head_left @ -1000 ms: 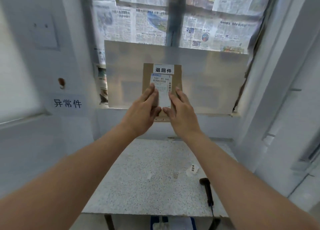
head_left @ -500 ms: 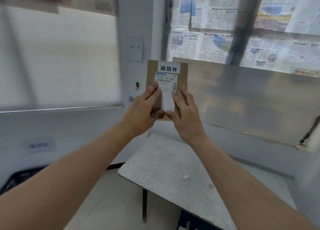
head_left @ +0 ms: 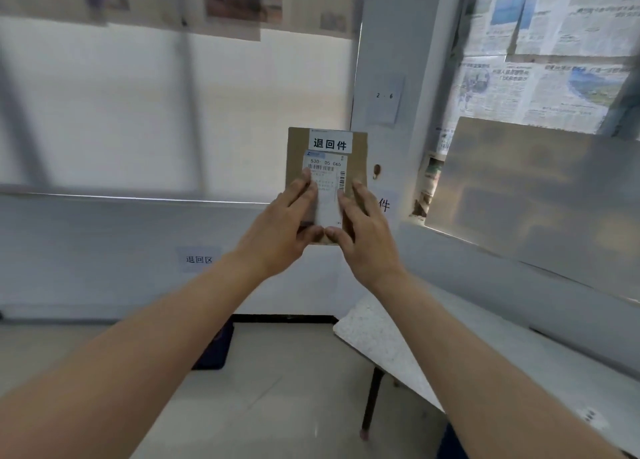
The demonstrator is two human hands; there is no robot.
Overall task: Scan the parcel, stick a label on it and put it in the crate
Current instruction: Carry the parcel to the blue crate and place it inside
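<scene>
A flat brown cardboard parcel [head_left: 360, 153] is held upright at arm's length in front of me. A white label [head_left: 330, 142] with black characters is stuck across its top, above a shipping slip with barcodes [head_left: 325, 169]. My left hand [head_left: 282, 230] grips the parcel's lower left, fingers over the slip. My right hand [head_left: 367, 237] grips its lower right. A dark blue crate [head_left: 216, 349] shows on the floor by the wall, mostly hidden behind my left forearm.
A speckled stone table [head_left: 377, 341] with a dark leg stands at the right. A grey wall with a small sign [head_left: 199, 259] lies ahead. Newspaper-covered windows and a metal sheet [head_left: 533, 195] fill the upper right. Pale floor [head_left: 277, 389] lies below.
My view has swung left, away from the table and towards the wall and floor. Both hands keep the same hold on the parcel, carrying it along.
</scene>
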